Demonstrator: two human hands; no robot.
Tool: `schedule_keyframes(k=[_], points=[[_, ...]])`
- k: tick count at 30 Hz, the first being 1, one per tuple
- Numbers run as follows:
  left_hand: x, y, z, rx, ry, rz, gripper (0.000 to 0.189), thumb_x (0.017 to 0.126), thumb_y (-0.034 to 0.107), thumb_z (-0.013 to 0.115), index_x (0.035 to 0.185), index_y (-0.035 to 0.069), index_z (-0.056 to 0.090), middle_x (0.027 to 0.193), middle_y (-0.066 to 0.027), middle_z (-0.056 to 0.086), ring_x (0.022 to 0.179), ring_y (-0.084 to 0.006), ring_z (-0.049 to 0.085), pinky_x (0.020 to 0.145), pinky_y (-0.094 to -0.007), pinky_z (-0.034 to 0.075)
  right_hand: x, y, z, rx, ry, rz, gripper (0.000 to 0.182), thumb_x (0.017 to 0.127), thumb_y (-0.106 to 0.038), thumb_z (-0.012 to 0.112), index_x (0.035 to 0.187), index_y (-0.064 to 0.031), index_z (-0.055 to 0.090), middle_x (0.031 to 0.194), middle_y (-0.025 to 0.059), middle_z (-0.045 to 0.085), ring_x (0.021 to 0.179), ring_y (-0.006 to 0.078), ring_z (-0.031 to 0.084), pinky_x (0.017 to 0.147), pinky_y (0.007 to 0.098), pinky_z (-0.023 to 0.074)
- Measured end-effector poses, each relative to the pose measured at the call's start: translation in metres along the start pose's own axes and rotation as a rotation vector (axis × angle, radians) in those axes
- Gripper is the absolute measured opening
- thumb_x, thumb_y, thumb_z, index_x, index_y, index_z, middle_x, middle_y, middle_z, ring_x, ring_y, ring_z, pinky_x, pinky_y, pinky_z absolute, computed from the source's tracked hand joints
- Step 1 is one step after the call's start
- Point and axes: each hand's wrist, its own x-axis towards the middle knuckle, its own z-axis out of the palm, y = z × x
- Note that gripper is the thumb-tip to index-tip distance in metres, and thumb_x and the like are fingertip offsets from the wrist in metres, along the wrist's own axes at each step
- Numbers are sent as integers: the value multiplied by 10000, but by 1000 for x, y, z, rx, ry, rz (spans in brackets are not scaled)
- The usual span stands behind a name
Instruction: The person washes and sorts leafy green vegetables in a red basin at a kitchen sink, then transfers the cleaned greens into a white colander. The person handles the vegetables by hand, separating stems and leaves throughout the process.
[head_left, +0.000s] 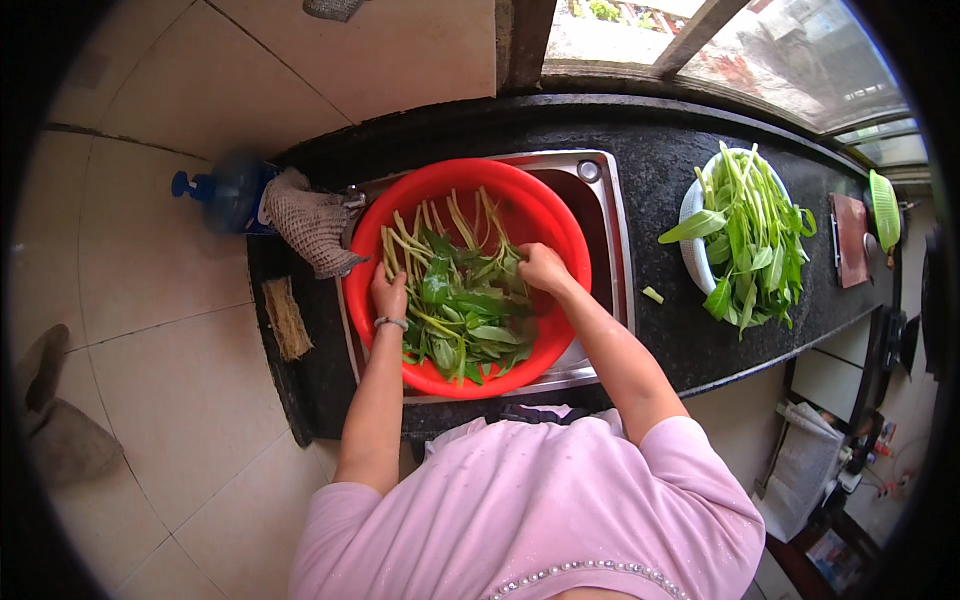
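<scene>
A red plastic basin (470, 379) rests over the stainless steel sink (616, 247), with long-stemmed leafy greens (465, 300), which look like water spinach, in water inside it. At the basin's left side, my left hand (390, 294) has its fingers around some stems; a bracelet circles that wrist. Across from it, my right hand (543, 267) is closed on stems and leaves near the right wall. Its fingertips are partly hidden among the greens. More of the same greens (754, 240) are heaped in a pale plastic basket (694, 259) on the counter to the right.
A mesh cloth (311, 225) hangs by the faucet (354, 197), beside a blue pump bottle (232, 195). A fibrous scrubber (286, 319) lies on the black counter (652, 187). Further right are a stem piece (653, 295), a cutting board (850, 240) and a green strainer (885, 210).
</scene>
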Motion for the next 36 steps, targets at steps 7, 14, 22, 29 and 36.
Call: schedule_keyframes(k=[7,14,22,29,36], points=[[4,-3,45,482,-90,189,477,751,128,524,1199,-15,441,1110,-260,527,1031,-388,508,869,-411,409,43,-11,31,307,293,105,466,757,-278,561,1088,49,539,1045,277,559,1005,365,543,864,393,424],[1,32,38,524,70,429,368,765,100,568,1123,33,514,1058,-178,547,938,-354,536,802,-416,438,38,-6,16,444,232,141,309,827,-245,536,974,19,599,769,112,610,709,196,571,641,311,446],[-7,90,79,-367,-333,103,163,857,117,561,981,11,568,882,-53,595,792,-114,583,678,-227,479,-16,-66,-8,848,-256,-47,189,821,-96,521,980,-17,588,787,11,590,679,78,533,605,220,428],[-12,94,81,-516,-241,-72,122,857,141,564,904,28,569,779,-46,592,675,-168,625,557,-262,528,-29,-59,-11,-85,453,-641,127,652,-37,620,754,-96,574,727,66,528,696,243,532,598,343,440],[-41,86,69,-535,-286,-97,129,877,119,529,925,4,564,811,-67,595,726,-190,628,631,-287,535,-46,-58,9,-40,331,-539,116,652,-71,637,757,-90,590,697,63,517,697,270,541,624,388,457]])
